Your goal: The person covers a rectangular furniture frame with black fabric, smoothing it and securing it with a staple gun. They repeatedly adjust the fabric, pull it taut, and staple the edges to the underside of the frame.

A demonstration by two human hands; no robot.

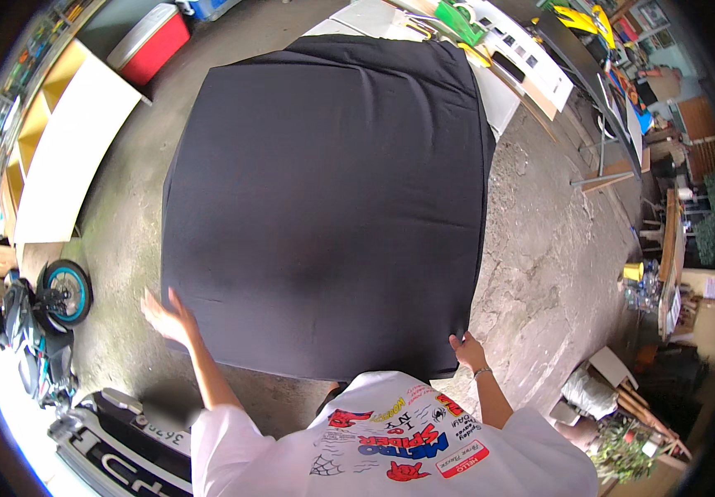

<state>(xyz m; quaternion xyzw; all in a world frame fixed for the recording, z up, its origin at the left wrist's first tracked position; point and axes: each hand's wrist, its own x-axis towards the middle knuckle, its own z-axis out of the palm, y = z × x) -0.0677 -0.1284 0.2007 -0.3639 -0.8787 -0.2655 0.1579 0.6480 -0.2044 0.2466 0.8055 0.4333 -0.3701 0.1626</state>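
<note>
A large black cloth [324,190] covers a table in front of me, mostly smooth, with wrinkles and folds toward its far right corner. Just off the cloth's near left corner, my left hand [171,319] has its fingers spread and holds nothing. At the near right corner my right hand [467,351], with a bracelet at the wrist, is closed on the cloth's edge, thumb on top. The fingers beneath that edge are partly hidden.
Beyond the cloth, a white tabletop [498,99] carries boards and a green tool [459,22]. A white-topped shelf unit [76,157] and a red cooler [154,45] stand left. A motorbike [38,331] and a car [117,439] are near left. Planks and plants [626,451] sit near right.
</note>
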